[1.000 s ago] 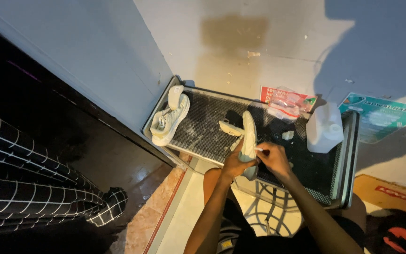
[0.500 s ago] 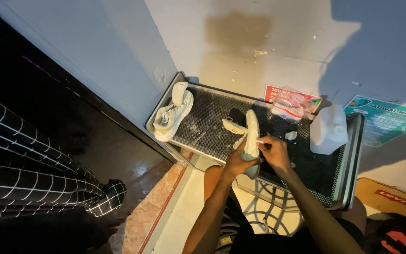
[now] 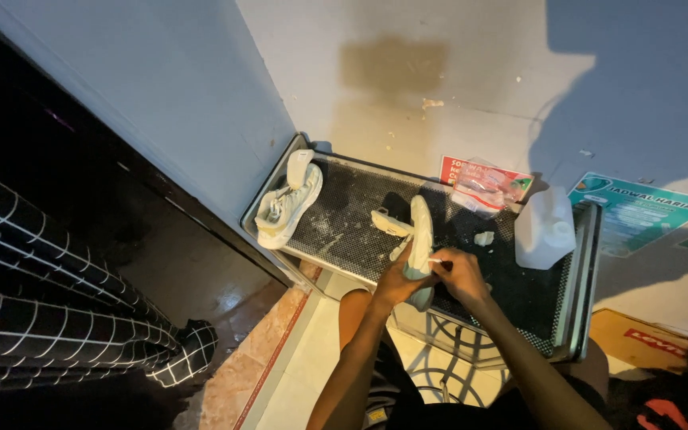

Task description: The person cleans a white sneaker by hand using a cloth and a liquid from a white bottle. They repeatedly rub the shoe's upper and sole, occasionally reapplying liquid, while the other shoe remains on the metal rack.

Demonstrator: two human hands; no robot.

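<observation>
- Left hand grips pale shoe, sole up, at near edge of mesh tray.
- Right hand pinches small white item against sole; work looks mid-way.
- Second shoe lies untouched, far left.

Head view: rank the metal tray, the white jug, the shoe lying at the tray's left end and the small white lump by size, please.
1. metal tray
2. shoe lying at the tray's left end and white jug: look about alike, so no ranking.
3. small white lump

At frame centre, both hands, left hand and right hand, grip a pale sneaker (its mate lies left) over the tray.
</observation>
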